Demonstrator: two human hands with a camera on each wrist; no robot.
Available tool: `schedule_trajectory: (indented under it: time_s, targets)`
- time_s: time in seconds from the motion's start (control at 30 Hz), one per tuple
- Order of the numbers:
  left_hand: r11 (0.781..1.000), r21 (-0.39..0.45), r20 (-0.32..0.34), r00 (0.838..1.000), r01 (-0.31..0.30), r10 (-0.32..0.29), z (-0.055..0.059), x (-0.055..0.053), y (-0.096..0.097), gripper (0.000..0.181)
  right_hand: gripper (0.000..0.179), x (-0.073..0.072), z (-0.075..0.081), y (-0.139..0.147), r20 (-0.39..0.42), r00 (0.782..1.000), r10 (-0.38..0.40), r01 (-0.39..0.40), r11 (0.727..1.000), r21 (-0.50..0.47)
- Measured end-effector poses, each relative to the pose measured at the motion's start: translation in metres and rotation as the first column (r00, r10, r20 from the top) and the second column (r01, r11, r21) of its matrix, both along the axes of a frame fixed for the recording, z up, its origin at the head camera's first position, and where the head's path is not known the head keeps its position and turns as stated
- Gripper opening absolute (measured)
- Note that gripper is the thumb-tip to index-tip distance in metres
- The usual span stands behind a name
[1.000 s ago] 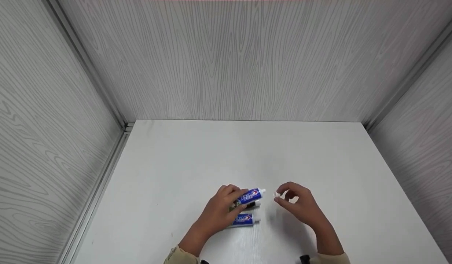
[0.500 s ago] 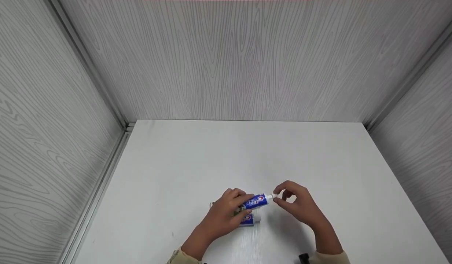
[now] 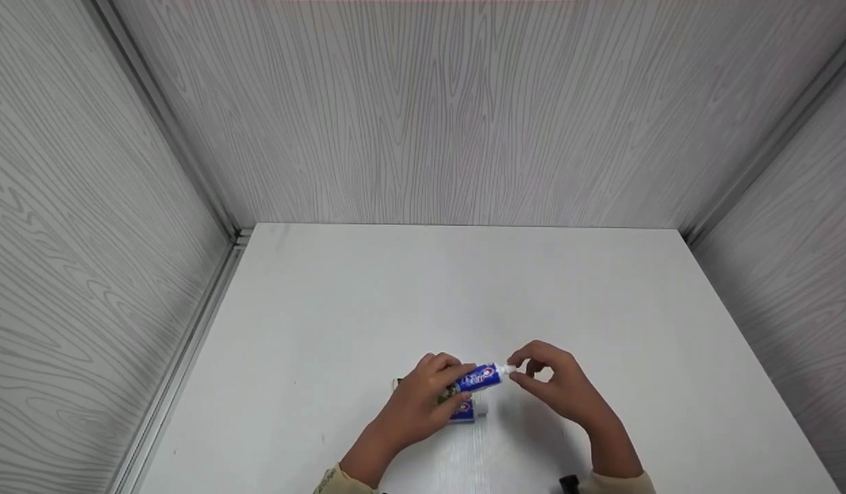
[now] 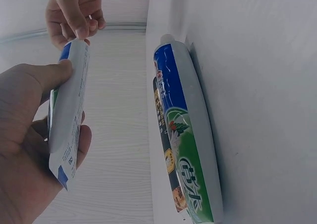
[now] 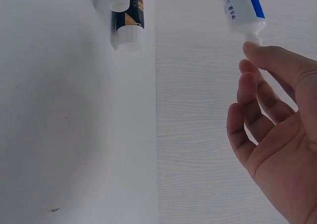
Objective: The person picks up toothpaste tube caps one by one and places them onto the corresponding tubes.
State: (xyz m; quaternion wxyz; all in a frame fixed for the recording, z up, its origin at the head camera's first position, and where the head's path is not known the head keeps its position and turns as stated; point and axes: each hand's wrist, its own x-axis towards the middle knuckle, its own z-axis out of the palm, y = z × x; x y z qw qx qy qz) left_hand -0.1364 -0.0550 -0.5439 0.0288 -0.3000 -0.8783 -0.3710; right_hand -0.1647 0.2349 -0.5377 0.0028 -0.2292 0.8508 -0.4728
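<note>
My left hand point(image 3: 417, 398) grips a blue, green and white toothpaste tube point(image 3: 480, 377) above the table, its neck end pointing right. At that end my right hand point(image 3: 556, 377) pinches the small white cap point(image 3: 508, 369) between thumb and index finger. In the right wrist view the thumb covers part of the cap point(image 5: 253, 37). Below the left hand a second blue and green toothpaste tube point(image 4: 183, 135) lies on the table. Beside it is a black tube point(image 4: 166, 149), mostly hidden in the head view.
The white table point(image 3: 326, 295) extends around the hands. Grey wood-grain panels stand behind it point(image 3: 423, 116) and at the left point(image 3: 73, 274) and right point(image 3: 800, 261).
The left hand has brought the held tube rightward to the cap in the right hand; the tube's neck and cap now meet. Over the last half second both hands have barely shifted.
</note>
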Motion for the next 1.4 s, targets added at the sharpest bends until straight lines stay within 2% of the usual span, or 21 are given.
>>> schedule_trajectory:
  time_s: [0.3,0.57,0.83,0.97,1.13,1.4]
  targets:
    - [1.0,0.01,-0.017,1.0,0.015,-0.015,0.0,0.0,-0.001,0.041,0.015,-0.001,0.0,0.004,0.048,0.998,0.044,-0.046,0.998,0.034]
    - [1.0,0.017,-0.019,1.0,0.025,-0.025,0.002,0.001,0.002,0.04,0.013,-0.001,-0.002,0.004,0.14,0.989,0.048,-0.053,0.998,0.03]
    - [0.999,0.025,-0.032,0.999,0.044,-0.043,0.002,0.002,0.003,0.041,0.026,-0.003,-0.008,0.005,0.193,0.979,0.064,-0.07,0.997,0.029]
    - [0.999,0.029,-0.025,0.999,0.045,-0.044,0.002,0.001,0.003,0.041,0.034,-0.001,-0.005,0.005,0.228,0.973,0.023,-0.041,0.996,0.075]
    - [0.999,0.02,-0.025,0.999,0.04,-0.039,0.001,0.0,0.002,0.041,0.037,0.002,-0.004,0.005,0.216,0.976,-0.015,-0.002,0.997,0.078]
    - [0.999,0.02,-0.035,0.999,0.041,-0.04,0.0,0.0,0.001,0.042,0.026,0.007,-0.002,0.009,0.104,0.991,-0.081,0.079,0.997,0.019]
